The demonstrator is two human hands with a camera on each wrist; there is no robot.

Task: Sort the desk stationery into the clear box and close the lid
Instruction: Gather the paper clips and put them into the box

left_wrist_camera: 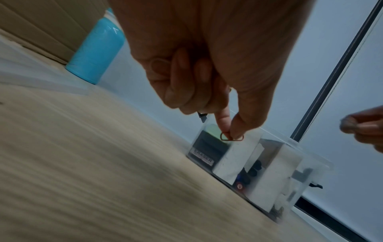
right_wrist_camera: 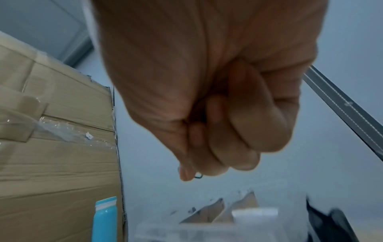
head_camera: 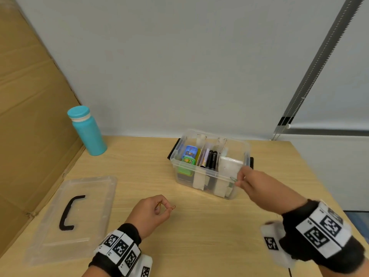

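Note:
The clear box (head_camera: 209, 172) stands open on the desk, divided into compartments with erasers, pens and a white packet inside. My left hand (head_camera: 159, 208) pinches a copper paper clip (head_camera: 173, 207) just above the desk, in front of the box; the left wrist view shows the paper clip (left_wrist_camera: 231, 137) between thumb and forefinger. My right hand (head_camera: 239, 179) hovers at the box's near right corner, pinching a small grey clip (head_camera: 233, 178); the right wrist view shows a bit of that clip (right_wrist_camera: 198, 175) under the curled fingers. The box's lid (head_camera: 73, 214), with a black handle, lies flat to the left.
A turquoise bottle (head_camera: 87, 130) stands at the back left by a cardboard sheet (head_camera: 30, 116) leaning along the desk's left side. A wall runs behind the desk. The desk's right edge (head_camera: 327, 188) falls away just beyond my right arm.

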